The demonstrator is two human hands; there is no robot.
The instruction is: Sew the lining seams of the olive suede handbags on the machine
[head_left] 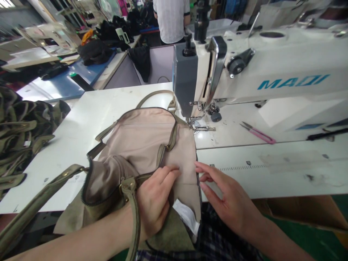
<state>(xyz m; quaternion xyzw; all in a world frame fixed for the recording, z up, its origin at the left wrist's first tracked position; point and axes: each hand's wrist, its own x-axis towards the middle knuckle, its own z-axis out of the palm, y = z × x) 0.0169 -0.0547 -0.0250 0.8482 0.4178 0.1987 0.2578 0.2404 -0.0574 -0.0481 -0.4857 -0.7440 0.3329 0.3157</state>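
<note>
An olive bag with a beige lining (144, 141) lies opened out on the white sewing table, its far right corner by the needle and presser foot of the sewing machine (186, 79). My left hand (154, 195) presses on the bag with its fingers curled over the fabric near a handle; what they hold is hidden. At the lining's right edge is my right hand (223, 192), fingers apart, the index fingertip at the edge and nothing gripped. A white label (187, 216) lies on the fabric between my hands.
Pink-handled snips (258, 133) lie right of the needle. A pile of olive bags (24, 134) is at the left edge. Behind stand another sewing machine (54, 36), a blue-topped table (84, 74) and a person in a white shirt (172, 20). A cardboard box (307, 210) sits below the table.
</note>
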